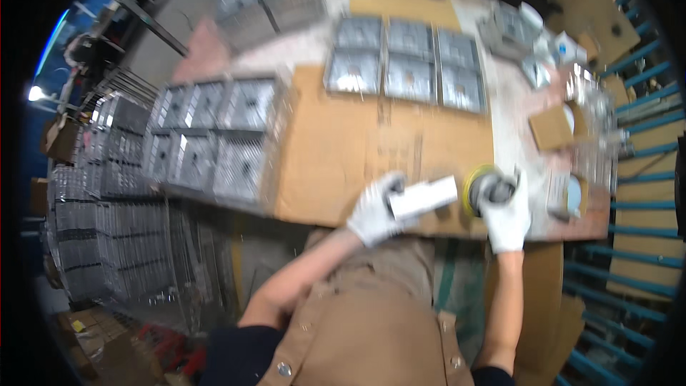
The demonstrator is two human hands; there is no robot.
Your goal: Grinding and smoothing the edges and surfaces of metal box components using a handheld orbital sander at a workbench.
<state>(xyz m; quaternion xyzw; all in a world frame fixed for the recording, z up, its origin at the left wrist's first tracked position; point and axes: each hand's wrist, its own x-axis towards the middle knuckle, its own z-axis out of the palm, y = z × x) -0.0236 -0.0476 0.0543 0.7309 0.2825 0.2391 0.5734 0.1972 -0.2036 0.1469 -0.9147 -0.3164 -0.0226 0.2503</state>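
Both my hands wear white gloves at the near edge of a cardboard-covered workbench [357,150]. My left hand [373,213] grips a long pale metal block [423,197] and holds it level, just above the cardboard. My right hand [506,216] is closed around a small round sander [487,189] with a yellow pad. The pad sits close to the right end of the block; whether they touch is blurred.
Grey square metal castings lie in rows at the back [407,64] and stacked on the left [207,136]. More stacks fill racks at far left [107,243]. A small cardboard box [552,127] and loose parts sit on the right. Blue metal rails [636,193] run along the right.
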